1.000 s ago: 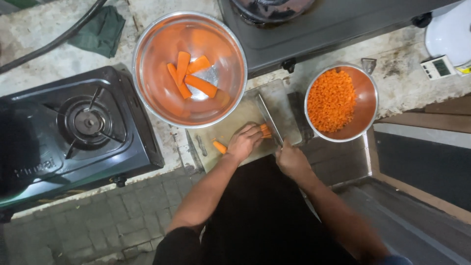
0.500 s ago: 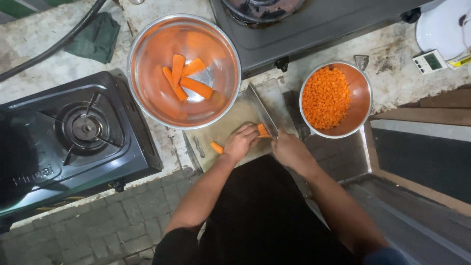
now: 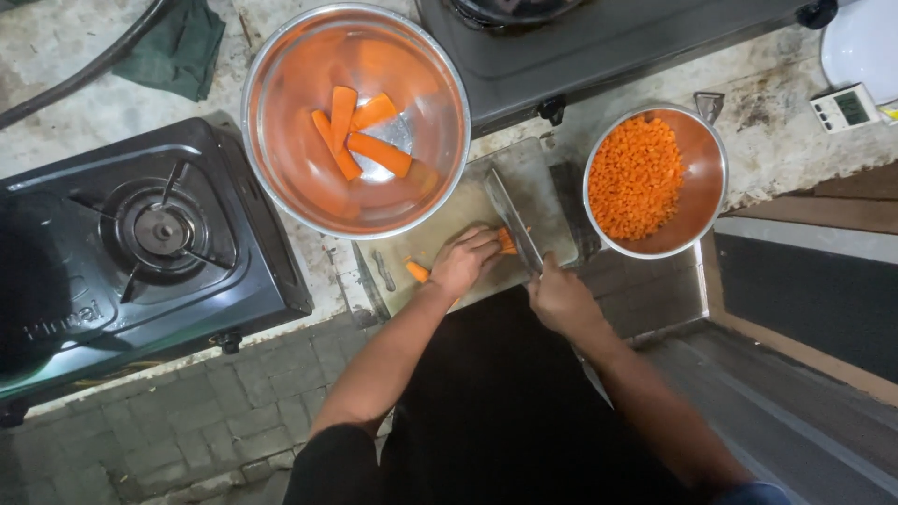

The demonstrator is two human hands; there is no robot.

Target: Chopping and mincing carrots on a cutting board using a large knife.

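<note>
Two steel bowls: the large bowl (image 3: 281,168) at eleven o'clock holds four carrot sticks (image 3: 379,153), the small bowl (image 3: 706,187) at two o'clock countless carrot dice (image 3: 636,178). One cutting board (image 3: 440,234), one knife (image 3: 513,220), two stoves (image 3: 140,243).

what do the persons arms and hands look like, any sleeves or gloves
Both hands are bare: no gloves, and no rings or watch that can be made out on the left hand or the right hand. Both forearms are uncovered. A dark short sleeve shows at the left upper arm, and a blue sleeve edge near the right elbow.
</note>
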